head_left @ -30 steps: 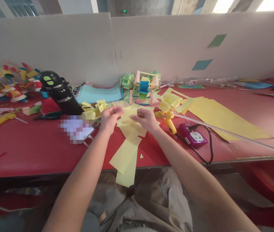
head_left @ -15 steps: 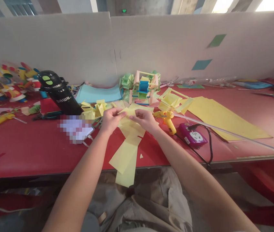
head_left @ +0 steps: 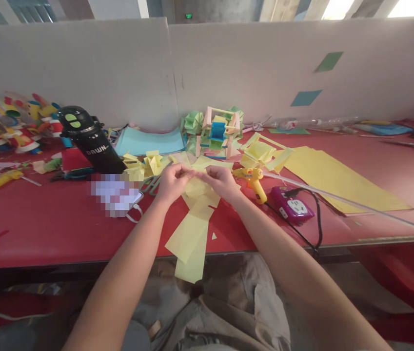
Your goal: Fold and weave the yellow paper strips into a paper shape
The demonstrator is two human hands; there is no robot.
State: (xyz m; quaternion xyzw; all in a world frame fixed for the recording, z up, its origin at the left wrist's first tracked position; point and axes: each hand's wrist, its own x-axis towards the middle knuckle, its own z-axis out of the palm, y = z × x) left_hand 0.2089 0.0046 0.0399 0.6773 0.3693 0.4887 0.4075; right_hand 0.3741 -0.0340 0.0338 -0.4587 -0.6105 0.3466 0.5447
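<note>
My left hand [head_left: 171, 183] and my right hand [head_left: 220, 181] meet over the red table [head_left: 53, 229], both pinching the same small piece of yellow paper [head_left: 196, 184] between their fingertips. Below the hands, more yellow paper sheets [head_left: 189, 240] lie stacked and hang over the table's front edge. Small folded yellow pieces [head_left: 144, 165] lie just left of my left hand. A yellow glue gun [head_left: 253, 181] rests close to the right of my right hand.
A black bottle [head_left: 89, 141] and a phone [head_left: 116, 195] sit to the left. A paper wheel model [head_left: 216, 131] stands behind the hands, large yellow sheets [head_left: 334, 180] and a purple power socket [head_left: 291, 205] to the right. Colourful paper figures [head_left: 12, 126] crowd the far left.
My two hands have drawn closer together on the yellow piece, the left hand shifting a little to the right. The rest of the table is unchanged.
</note>
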